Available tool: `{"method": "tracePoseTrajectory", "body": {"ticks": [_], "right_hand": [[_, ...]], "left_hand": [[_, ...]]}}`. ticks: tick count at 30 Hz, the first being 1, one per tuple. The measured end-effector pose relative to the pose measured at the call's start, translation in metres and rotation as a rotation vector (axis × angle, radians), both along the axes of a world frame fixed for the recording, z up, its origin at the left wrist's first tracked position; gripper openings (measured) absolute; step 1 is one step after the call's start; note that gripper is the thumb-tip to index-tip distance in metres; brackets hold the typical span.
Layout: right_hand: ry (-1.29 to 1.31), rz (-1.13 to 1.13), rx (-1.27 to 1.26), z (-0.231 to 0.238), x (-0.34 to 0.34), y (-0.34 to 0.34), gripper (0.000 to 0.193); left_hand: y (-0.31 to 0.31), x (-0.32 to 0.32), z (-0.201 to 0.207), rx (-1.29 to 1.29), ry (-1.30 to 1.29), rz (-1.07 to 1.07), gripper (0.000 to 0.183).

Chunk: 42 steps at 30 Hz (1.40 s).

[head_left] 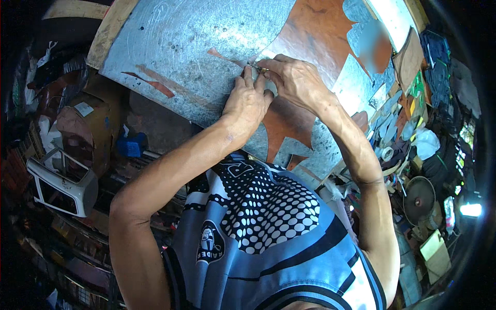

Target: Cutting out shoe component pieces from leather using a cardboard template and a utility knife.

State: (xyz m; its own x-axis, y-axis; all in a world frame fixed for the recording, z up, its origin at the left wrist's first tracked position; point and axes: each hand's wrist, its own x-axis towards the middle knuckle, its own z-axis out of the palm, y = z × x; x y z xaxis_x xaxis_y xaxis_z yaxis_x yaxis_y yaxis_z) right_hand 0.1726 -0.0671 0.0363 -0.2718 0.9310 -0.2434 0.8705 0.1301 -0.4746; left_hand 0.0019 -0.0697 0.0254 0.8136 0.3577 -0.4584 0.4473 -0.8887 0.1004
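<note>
My right hand (299, 80) is closed in a pinch around a small slim tool (263, 69). Only a dark and brassy bit of it shows, so its exact kind is unclear. Close beside it my left hand (245, 103) lies with fingers stretched forward, fingertips pressing at the tool's end. Brown leather (302, 39) spreads under and beyond my hands, its outline jagged at the right. More leather (289, 126) extends below my right wrist. A thin pointed leather strip (219, 55) reaches left from my fingertips. What lies directly beneath my fingers is hidden.
The work surface is a scratched grey-blue sheet (175, 39) with a wooden edge (111, 33). A leather scrap (155, 85) lies at its left. Offcuts (387, 134) crowd the right side. A cardboard box (85, 126), a blue container (132, 144) and a round fan-like object (419, 200) stand around.
</note>
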Motion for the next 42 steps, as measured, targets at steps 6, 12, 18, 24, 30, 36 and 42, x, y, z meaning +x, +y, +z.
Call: {"method": "tracePoseTrajectory", "body": {"ticks": [6, 12, 18, 24, 30, 36, 42], "right_hand": [[-0.065, 0.005, -0.027, 0.003, 0.004, -0.003, 0.034], [-0.224, 0.251, 0.015, 0.005, 0.013, 0.024, 0.036], [-0.284, 0.513, -0.036, 0.006, 0.024, 0.072, 0.029], [-0.212, 0.561, -0.021, -0.001, 0.03, 0.085, 0.028], [-0.136, 0.489, -0.11, -0.007, 0.039, 0.089, 0.026], [-0.283, 0.515, -0.053, 0.008, 0.029, 0.088, 0.025], [-0.23, 0.488, 0.016, -0.004, 0.042, 0.084, 0.025]], "left_hand": [[-0.002, -0.001, 0.0, -0.033, -0.116, 0.078, 0.037], [-0.002, -0.001, -0.001, 0.029, -0.094, 0.037, 0.032], [0.002, -0.004, -0.002, -0.003, -0.148, 0.049, 0.03], [0.007, -0.005, -0.003, -0.08, -0.108, 0.075, 0.032], [0.009, -0.003, -0.001, -0.084, -0.106, 0.061, 0.03], [0.009, -0.005, -0.001, -0.047, -0.14, 0.058, 0.028], [0.009, -0.006, -0.003, -0.052, -0.128, 0.051, 0.027]]}}
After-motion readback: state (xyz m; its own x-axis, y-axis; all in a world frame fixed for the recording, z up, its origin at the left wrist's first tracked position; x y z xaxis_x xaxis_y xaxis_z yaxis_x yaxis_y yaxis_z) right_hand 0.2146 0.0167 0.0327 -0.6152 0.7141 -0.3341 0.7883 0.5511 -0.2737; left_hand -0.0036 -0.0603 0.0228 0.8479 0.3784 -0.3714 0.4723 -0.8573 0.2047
